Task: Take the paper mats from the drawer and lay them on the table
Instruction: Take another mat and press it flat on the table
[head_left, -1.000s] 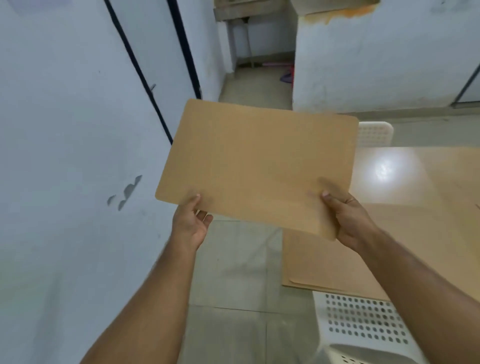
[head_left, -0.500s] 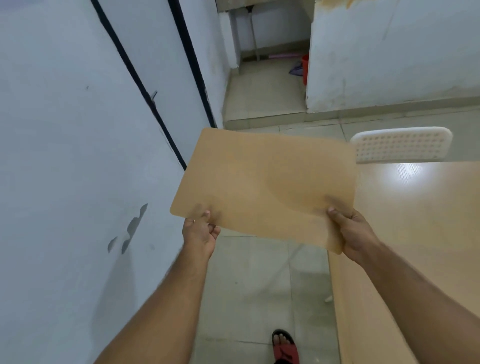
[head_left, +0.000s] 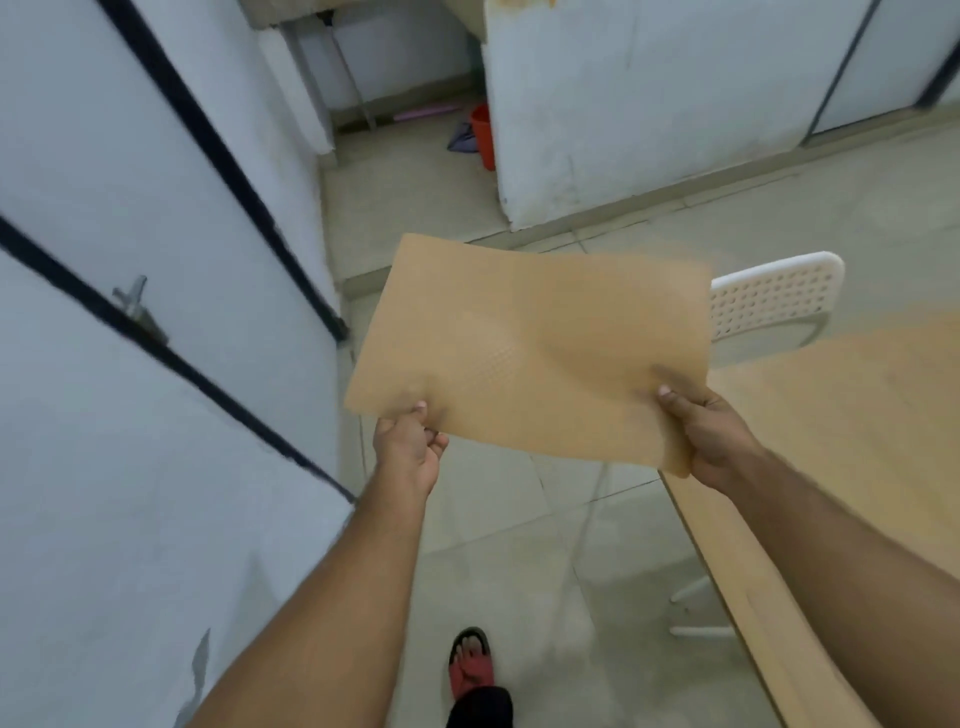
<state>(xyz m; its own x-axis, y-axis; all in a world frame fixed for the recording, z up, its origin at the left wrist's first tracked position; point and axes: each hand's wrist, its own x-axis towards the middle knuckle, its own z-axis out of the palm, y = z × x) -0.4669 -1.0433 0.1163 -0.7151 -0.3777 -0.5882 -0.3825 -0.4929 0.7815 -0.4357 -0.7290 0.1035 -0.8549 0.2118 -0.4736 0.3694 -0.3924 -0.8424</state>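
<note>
A tan paper mat (head_left: 530, 348) hangs in the air in front of me, slightly bent in the middle. My left hand (head_left: 410, 447) pinches its near left corner. My right hand (head_left: 706, 431) grips its near right corner. The mat hovers left of the light wooden table (head_left: 841, 426), with only its right edge over the table's corner. No drawer is in view.
A white perforated chair (head_left: 774, 296) stands at the table's far end. White cupboard doors with black seams (head_left: 130, 270) fill the left. A red bucket (head_left: 483, 135) sits on the tiled floor at the back. My foot in a red sandal (head_left: 470, 665) is below.
I have stepped forward along the table's left side carrying the mat. The mat lying on the table near me one second ago has dropped out of view. My foot now shows.
</note>
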